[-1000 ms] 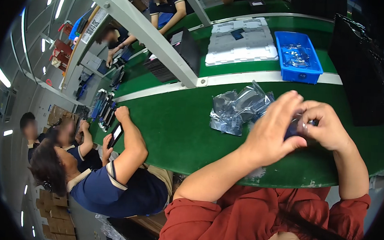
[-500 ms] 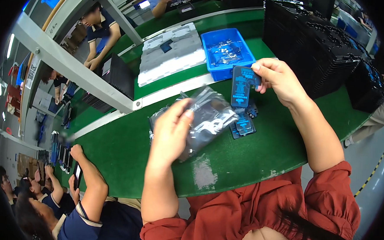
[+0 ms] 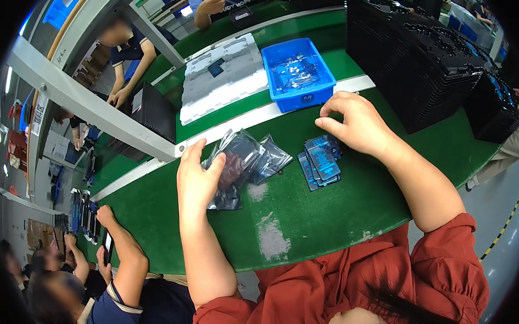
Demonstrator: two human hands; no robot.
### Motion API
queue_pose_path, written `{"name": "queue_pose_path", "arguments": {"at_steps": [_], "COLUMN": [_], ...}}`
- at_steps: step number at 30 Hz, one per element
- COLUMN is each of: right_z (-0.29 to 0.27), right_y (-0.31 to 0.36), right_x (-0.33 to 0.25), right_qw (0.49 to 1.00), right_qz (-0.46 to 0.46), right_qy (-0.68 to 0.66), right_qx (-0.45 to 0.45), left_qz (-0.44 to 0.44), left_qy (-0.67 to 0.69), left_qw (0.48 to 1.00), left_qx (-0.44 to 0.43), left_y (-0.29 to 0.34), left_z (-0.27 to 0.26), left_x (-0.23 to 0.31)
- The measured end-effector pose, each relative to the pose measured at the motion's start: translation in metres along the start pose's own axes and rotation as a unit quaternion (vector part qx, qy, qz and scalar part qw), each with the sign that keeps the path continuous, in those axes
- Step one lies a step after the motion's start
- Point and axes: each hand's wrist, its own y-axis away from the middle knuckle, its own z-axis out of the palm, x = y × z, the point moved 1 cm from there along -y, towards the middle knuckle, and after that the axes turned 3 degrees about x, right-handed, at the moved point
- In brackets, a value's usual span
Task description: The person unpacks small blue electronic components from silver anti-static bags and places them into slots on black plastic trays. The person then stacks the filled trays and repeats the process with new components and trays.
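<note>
My left hand [image 3: 197, 176] is at the left edge of several clear plastic bags [image 3: 239, 156] lying crumpled on the green table. Its thumb and fingers are spread, touching or just beside the bags. To the right lies a small, fanned stack of thin dark plates [image 3: 323, 161] with blue markings, probably phone-sized panels. My right hand [image 3: 355, 123] hovers just above and right of that stack, empty, with its thumb apart from its curled fingers.
A blue bin [image 3: 301, 97] of small bagged parts stands beyond the hands, beside a grey-white foam tray [image 3: 192, 97]. Tall black tray stacks [image 3: 405, 70] rise at the right. A white metal post [image 3: 107, 98] slants across the left. Co-workers sit at left and across.
The dark plate in my right hand has been let go onto the stack. My left hand has moved left and its fingers have spread; the bags now lie on the table.
</note>
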Motion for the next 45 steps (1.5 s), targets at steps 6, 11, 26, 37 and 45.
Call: {"name": "queue_pose_path", "arguments": {"at_steps": [6, 11, 26, 37, 45], "right_z": [-0.012, -0.007, -0.006, -0.007, 0.001], "right_y": [0.025, 0.034, 0.039, 0.038, 0.044], "right_x": [-0.022, -0.018, -0.024, -0.023, -0.02], "right_qw": [0.982, 0.973, 0.952, 0.946, 0.946], "right_qz": [-0.171, -0.222, -0.301, -0.293, -0.289], "right_qy": [-0.072, -0.06, -0.042, -0.051, -0.075], "right_qx": [-0.031, -0.029, -0.042, -0.131, -0.122], "left_qz": [0.068, 0.074, 0.112, 0.065, 0.075], "left_qy": [-0.049, -0.077, -0.19, -0.164, -0.111], "left_qw": [0.996, 0.992, 0.965, 0.949, 0.935], "left_qx": [0.035, -0.062, -0.14, -0.261, -0.327], "left_y": [-0.03, -0.103, -0.29, -0.307, -0.329], "left_z": [-0.012, 0.01, 0.095, 0.109, 0.125], "left_x": [0.006, 0.0, -0.044, -0.046, -0.05]}}
